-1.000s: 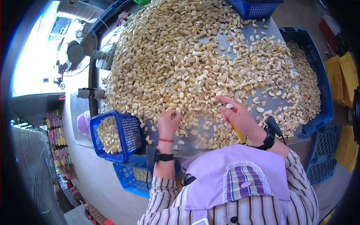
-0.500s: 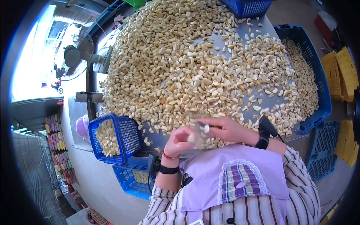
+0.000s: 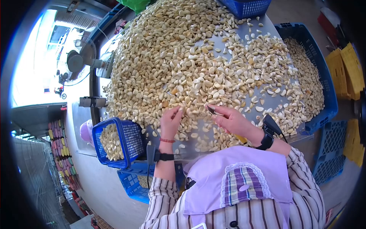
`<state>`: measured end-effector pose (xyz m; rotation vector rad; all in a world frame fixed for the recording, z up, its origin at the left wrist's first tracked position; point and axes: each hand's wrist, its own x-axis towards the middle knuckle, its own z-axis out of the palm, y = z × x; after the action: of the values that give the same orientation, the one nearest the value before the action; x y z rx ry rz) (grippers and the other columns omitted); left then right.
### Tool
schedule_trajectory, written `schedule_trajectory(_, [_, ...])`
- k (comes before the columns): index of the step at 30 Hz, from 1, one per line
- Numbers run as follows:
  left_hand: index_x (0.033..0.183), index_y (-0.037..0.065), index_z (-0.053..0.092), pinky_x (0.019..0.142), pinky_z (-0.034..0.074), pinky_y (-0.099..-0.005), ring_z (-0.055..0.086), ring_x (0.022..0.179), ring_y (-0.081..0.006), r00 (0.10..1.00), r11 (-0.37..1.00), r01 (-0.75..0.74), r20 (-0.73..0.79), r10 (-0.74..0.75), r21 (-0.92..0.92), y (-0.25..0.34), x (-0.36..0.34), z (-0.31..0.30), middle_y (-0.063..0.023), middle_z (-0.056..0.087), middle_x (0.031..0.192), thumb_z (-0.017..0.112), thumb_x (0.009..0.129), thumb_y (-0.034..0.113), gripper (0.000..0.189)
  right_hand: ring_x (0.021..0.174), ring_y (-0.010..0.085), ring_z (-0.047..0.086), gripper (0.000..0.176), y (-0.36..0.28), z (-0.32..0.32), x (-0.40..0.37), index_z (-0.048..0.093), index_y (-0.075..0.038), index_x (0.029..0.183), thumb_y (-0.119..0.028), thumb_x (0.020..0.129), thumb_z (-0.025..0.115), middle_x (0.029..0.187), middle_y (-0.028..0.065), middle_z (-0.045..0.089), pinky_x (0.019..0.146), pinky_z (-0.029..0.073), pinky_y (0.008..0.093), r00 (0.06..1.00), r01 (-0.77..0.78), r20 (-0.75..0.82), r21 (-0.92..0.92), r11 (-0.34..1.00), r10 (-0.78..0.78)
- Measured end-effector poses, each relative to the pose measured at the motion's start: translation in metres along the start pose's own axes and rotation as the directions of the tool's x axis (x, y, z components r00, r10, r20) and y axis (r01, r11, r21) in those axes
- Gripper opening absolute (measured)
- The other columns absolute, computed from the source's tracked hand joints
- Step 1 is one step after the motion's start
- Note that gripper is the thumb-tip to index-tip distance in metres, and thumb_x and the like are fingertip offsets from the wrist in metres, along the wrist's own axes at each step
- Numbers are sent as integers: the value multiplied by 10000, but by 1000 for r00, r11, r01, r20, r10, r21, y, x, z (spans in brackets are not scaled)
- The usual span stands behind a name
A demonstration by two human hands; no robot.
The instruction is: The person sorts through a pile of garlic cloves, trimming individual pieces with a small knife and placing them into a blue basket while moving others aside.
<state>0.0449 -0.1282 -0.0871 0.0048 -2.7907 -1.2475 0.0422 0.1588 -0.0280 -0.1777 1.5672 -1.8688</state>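
Observation:
A broad heap of pale garlic cloves covers the metal tabletop in front of me. My left hand is at the near edge of the heap, with thumb and fingers pinched together among the cloves. What lies between those fingertips, if anything, is too small to make out. My right hand is closed around a small knife. Its short dark blade points left towards the cloves, and a yellow handle end shows below the palm. The two hands are apart, with loose cloves between them.
At my left stands a blue basket of cloves, above a lower blue crate. A large blue crate of cloves is at the right, and another blue basket at the far edge. A fan stands at the left.
My left hand has moved away from the right hand, forward and left to the heap. The right hand has shifted slightly forward, and its knife shows more clearly.

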Motion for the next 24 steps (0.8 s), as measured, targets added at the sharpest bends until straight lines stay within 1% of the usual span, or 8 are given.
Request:
schedule_trajectory(7, [962,47,615,474,318,-133,462,570,7,852,521,502,292,-435,-690,86,-29,-2,27,620,774,666,828,65,144,618,82,475,530,1,13,-3,405,-103,1393,-255,910,563,716,13,564,585,414,251,987,160,67,-309,938,-146])
schedule_trajectory(13, [919,53,543,472,349,-196,441,554,-58,896,445,444,377,-236,-778,95,-54,9,-1,565,801,623,809,13,142,650,68,483,483,-1,20,-3,443,-166,1379,-254,919,565,764,-3,586,602,423,237,974,181,165,-143,973,-157])
schedule_trajectory(15, [995,76,516,475,362,-199,431,555,-72,919,-212,393,391,52,-895,82,-58,12,5,509,758,590,829,29,189,653,49,467,462,-12,21,-7,465,-158,1364,-256,923,563,782,-20,589,602,419,221,991,-32,130,-37,999,37])
schedule_trajectory(17, [1045,88,489,477,359,-191,416,546,-79,944,-259,327,301,137,-909,86,-45,5,-9,457,719,544,849,20,214,611,28,451,466,-14,15,-6,459,-160,1370,-260,926,560,787,-29,582,563,418,200,985,-134,117,52,990,127])
schedule_trajectory(19, [1045,75,520,476,352,-185,416,536,-70,926,239,204,108,-362,-949,62,-34,-13,-14,480,708,580,841,37,216,562,13,440,463,-4,10,-1,458,-161,1370,-260,928,556,772,-38,568,513,411,187,991,-131,3,104,986,132])
schedule_trajectory(20, [1045,75,520,476,352,-185,416,536,-70,924,239,203,106,-366,-950,52,-24,-18,-14,480,708,580,841,37,216,535,15,450,464,-2,8,1,456,-158,1371,-267,930,553,771,-37,560,485,415,190,992,-125,9,95,988,124])
schedule_trajectory(22, [1045,64,553,484,338,-169,422,550,-48,955,957,287,-63,-290,-46,28,-4,-26,-1,496,684,622,839,75,217,539,16,450,464,-1,10,2,456,-156,1371,-267,931,551,769,-35,558,490,416,192,994,-111,19,86,990,110])
schedule_trajectory(24, [1037,54,564,472,322,-163,421,548,-34,988,989,144,-59,-141,44,-31,-3,-24,10,506,677,642,832,89,222,543,18,450,463,-1,11,1,456,-153,1371,-268,931,549,768,-33,557,496,416,194,996,-91,19,78,993,89])
